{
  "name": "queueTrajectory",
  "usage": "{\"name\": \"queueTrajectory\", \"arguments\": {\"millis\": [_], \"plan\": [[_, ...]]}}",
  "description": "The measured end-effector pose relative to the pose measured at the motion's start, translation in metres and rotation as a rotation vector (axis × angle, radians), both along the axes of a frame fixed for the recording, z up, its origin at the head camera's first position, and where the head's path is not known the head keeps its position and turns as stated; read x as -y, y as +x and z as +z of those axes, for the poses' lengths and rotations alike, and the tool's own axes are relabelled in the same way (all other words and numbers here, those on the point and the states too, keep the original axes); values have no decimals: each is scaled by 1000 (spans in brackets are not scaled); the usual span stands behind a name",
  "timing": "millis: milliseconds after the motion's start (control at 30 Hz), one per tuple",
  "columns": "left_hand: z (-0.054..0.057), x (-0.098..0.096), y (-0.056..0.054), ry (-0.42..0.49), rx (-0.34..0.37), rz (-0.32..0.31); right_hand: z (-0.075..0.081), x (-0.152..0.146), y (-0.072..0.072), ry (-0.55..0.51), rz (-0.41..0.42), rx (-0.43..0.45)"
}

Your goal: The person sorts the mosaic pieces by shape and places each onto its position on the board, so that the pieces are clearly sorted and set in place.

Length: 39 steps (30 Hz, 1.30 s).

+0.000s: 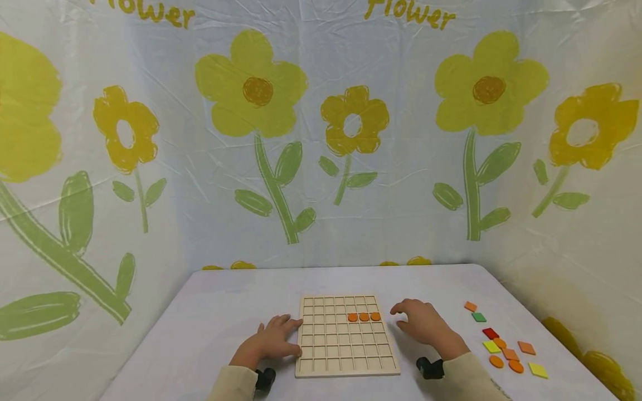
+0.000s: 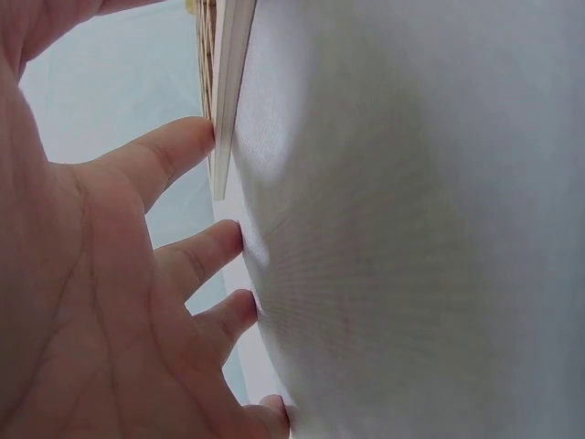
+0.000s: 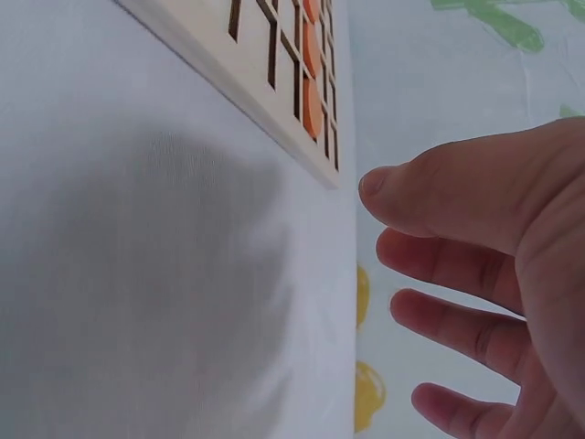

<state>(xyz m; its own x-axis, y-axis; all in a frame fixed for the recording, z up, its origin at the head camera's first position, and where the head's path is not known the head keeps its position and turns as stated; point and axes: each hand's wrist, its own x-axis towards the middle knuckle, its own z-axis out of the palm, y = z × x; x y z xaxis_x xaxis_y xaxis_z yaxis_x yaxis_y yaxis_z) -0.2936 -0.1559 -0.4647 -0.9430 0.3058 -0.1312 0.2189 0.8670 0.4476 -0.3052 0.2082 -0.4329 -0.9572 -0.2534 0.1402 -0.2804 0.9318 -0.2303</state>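
Observation:
A pale wooden grid board lies flat on the table between my hands. Three orange discs sit side by side in one of its rows, at the right side. My left hand has its fingers spread; thumb and index finger touch the board's left edge, and the left wrist view shows other fingertips on the cloth. Just off the board's right edge is my right hand, fingers loosely bent and holding nothing. In the right wrist view its thumb is apart from the board's corner.
Several loose pieces are scattered at the table's right: orange discs, orange squares, yellow squares, a red one and a green one. A flower-printed cloth hangs behind and beside the white table.

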Motion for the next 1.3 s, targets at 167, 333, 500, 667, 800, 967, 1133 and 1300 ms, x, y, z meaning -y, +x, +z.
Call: {"name": "queueTrajectory", "arguments": {"millis": [167,333,500,667,800,967,1133,1300], "plan": [[1,0,0,-8,2,3,0,-16,0,-16,-27,34],[1,0,0,-13,8,8,-1,-30,0,-14,-88,101],[0,0,1,-6,3,8,-2,-44,3,4,-122,118],[-2,1,1,2,-7,5,-1,-59,7,19,-129,115],[-2,0,0,-3,-7,7,-1,-72,10,17,-113,98],[-1,-1,-1,-19,-4,9,-1,-88,13,20,-74,46],[-1,-1,-1,-15,-14,1,1,-102,13,35,-87,69],[-1,0,-1,-11,-14,-4,0,-116,15,15,-113,104]]}}
